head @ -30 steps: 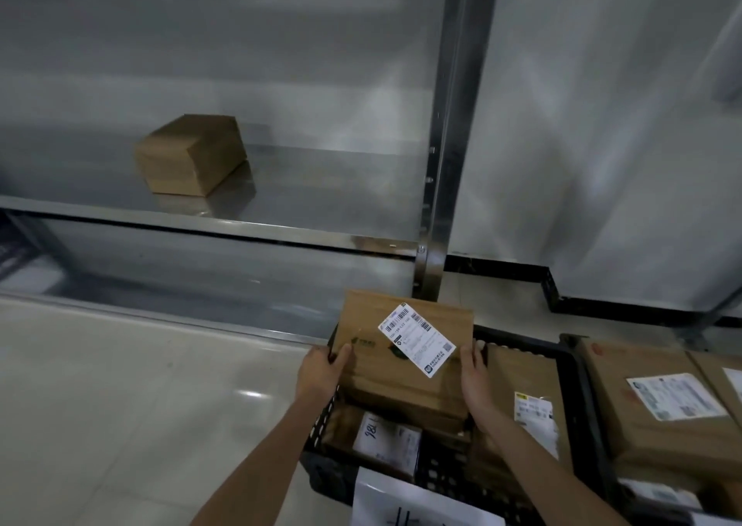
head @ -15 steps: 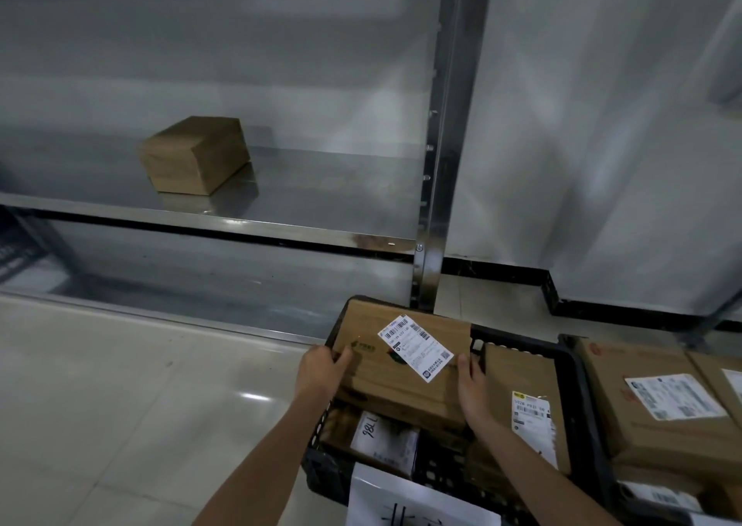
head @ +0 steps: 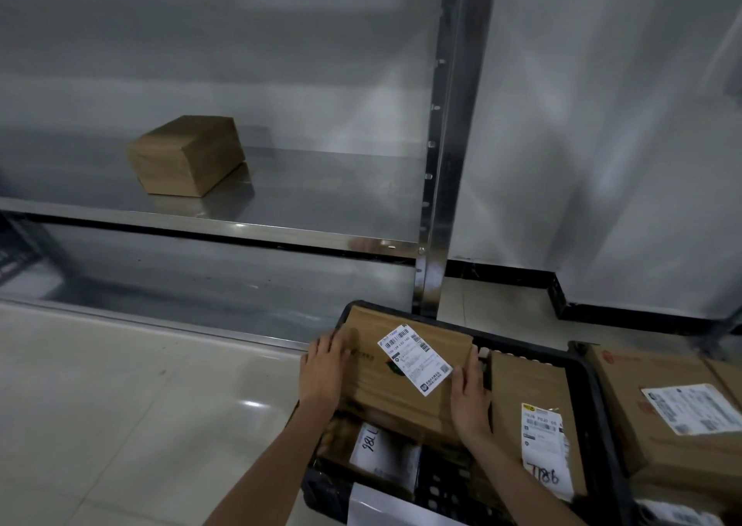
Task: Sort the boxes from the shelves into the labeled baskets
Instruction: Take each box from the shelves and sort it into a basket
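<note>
Since a second ago the labelled box (head: 377, 389) has been lowered into the black basket (head: 530, 347); it now lies between the hands on other boxes; the left hand (head: 323, 369) is laid on its left corner, fingers straight; the right hand (head: 467, 395) pinches its right edge.

Two bare arms come into view from the lower edge: a left forearm (head: 261, 473) and right forearm (head: 518, 481), uncovered down to the left hand (head: 323, 369) and right hand (head: 467, 401).
</note>
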`<action>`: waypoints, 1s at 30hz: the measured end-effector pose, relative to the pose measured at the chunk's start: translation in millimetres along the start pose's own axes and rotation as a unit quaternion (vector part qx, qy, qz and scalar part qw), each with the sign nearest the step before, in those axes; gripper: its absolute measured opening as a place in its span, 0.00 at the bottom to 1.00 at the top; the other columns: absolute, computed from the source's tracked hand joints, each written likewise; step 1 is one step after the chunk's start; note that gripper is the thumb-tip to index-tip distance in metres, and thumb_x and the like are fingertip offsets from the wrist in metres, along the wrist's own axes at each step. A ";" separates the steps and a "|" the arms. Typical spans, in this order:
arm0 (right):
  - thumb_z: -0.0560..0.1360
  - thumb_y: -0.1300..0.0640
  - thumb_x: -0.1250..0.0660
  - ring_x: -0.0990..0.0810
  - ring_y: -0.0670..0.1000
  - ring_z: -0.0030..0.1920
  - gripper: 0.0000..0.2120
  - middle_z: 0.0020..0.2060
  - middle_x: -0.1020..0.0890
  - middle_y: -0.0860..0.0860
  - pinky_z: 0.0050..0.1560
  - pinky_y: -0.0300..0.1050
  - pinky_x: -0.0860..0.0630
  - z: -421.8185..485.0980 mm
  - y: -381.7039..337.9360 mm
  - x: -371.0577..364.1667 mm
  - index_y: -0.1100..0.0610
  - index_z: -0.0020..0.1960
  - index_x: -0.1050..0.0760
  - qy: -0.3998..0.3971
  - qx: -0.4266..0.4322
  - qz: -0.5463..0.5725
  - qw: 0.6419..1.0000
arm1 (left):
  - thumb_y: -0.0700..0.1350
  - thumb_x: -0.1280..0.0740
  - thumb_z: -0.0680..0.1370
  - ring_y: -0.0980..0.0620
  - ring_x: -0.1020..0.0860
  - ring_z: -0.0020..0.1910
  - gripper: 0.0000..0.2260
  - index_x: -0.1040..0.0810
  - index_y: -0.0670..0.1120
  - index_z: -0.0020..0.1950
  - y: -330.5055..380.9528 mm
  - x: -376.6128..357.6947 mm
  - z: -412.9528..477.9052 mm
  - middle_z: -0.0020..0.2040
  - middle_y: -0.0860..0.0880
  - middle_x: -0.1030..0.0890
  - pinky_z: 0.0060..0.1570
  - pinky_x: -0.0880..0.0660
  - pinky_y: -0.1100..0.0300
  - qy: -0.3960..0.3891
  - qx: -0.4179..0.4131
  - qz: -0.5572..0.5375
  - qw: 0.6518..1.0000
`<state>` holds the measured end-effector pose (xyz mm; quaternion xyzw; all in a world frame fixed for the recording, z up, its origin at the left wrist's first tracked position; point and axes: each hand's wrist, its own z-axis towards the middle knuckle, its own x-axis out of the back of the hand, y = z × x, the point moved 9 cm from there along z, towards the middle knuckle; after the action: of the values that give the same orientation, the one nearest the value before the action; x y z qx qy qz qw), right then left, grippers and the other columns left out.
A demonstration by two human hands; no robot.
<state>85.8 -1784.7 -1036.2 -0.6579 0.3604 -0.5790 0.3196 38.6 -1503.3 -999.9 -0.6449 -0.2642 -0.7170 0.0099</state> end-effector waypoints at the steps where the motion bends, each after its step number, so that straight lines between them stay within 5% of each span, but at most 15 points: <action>1: 0.85 0.47 0.54 0.51 0.54 0.80 0.26 0.80 0.51 0.49 0.79 0.53 0.54 0.4 -2.8 0.6 0.40 0.79 0.62 0.015 0.028 -0.038 0.999 | 0.49 0.47 0.86 0.48 0.43 0.79 0.22 0.43 0.53 0.81 4.1 -3.4 -0.1 0.80 0.52 0.41 0.75 0.42 0.51 -0.015 -0.027 0.016 0.999; 4: 0.85 0.49 0.56 0.63 0.48 0.78 0.26 0.79 0.59 0.44 0.76 0.45 0.61 -0.8 -6.3 -0.6 0.45 0.80 0.61 0.031 0.060 -0.090 0.994 | 0.44 0.48 0.86 0.50 0.56 0.82 0.26 0.53 0.56 0.83 3.4 -13.3 0.1 0.83 0.56 0.54 0.78 0.52 0.49 -0.061 -0.066 0.088 0.992; 9: 0.85 0.49 0.58 0.65 0.48 0.78 0.26 0.79 0.62 0.45 0.77 0.45 0.61 3.3 1.9 -5.7 0.48 0.79 0.65 0.011 0.046 -0.167 0.985 | 0.40 0.45 0.85 0.50 0.58 0.81 0.29 0.53 0.56 0.82 5.3 -12.8 1.3 0.83 0.56 0.55 0.78 0.55 0.46 -0.086 -0.057 0.122 0.987; 15: 0.84 0.47 0.58 0.68 0.56 0.78 0.29 0.79 0.63 0.54 0.79 0.60 0.55 7.3 -10.7 8.2 0.51 0.76 0.73 0.002 0.048 -0.304 0.952 | 0.46 0.47 0.86 0.45 0.59 0.81 0.27 0.57 0.52 0.83 23.8 18.7 1.5 0.83 0.50 0.57 0.78 0.54 0.41 -0.131 -0.087 0.197 0.968; 18: 0.81 0.39 0.65 0.57 0.58 0.79 0.30 0.80 0.55 0.55 0.76 0.64 0.52 -9.2 -76.9 28.3 0.49 0.80 0.62 0.048 0.139 -0.325 0.934 | 0.55 0.60 0.85 0.45 0.64 0.80 0.26 0.61 0.51 0.82 32.9 88.8 -3.6 0.82 0.49 0.61 0.77 0.67 0.48 -0.004 -0.095 0.153 0.984; 20: 0.82 0.39 0.62 0.50 0.59 0.79 0.30 0.80 0.50 0.54 0.75 0.64 0.50 -25.2 -145.1 32.1 0.49 0.81 0.54 0.044 0.217 -0.344 0.912 | 0.61 0.66 0.83 0.47 0.62 0.81 0.28 0.58 0.53 0.82 32.2 148.0 -5.9 0.82 0.50 0.58 0.77 0.65 0.47 0.069 -0.093 0.122 0.986; 24: 0.83 0.42 0.56 0.50 0.55 0.80 0.28 0.81 0.48 0.49 0.77 0.63 0.50 -60.2 -296.2 41.6 0.50 0.81 0.50 0.048 0.336 -0.326 0.882 | 0.62 0.57 0.83 0.45 0.51 0.82 0.29 0.49 0.53 0.83 33.4 278.7 2.1 0.83 0.49 0.49 0.77 0.53 0.42 0.139 -0.076 0.153 0.975; 30: 0.83 0.41 0.55 0.53 0.52 0.80 0.28 0.81 0.51 0.46 0.76 0.63 0.50 -99.3 -468.2 62.5 0.48 0.81 0.52 0.026 0.391 -0.318 0.863 | 0.65 0.53 0.82 0.46 0.54 0.82 0.31 0.52 0.55 0.83 31.4 439.4 -10.5 0.83 0.51 0.52 0.78 0.51 0.39 0.168 -0.048 0.185 0.967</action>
<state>40.3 -1586.8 -598.3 -0.5429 -0.1163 -0.7593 0.3394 -33.6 -1390.9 -580.0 -0.5529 -0.1003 -0.8125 0.1551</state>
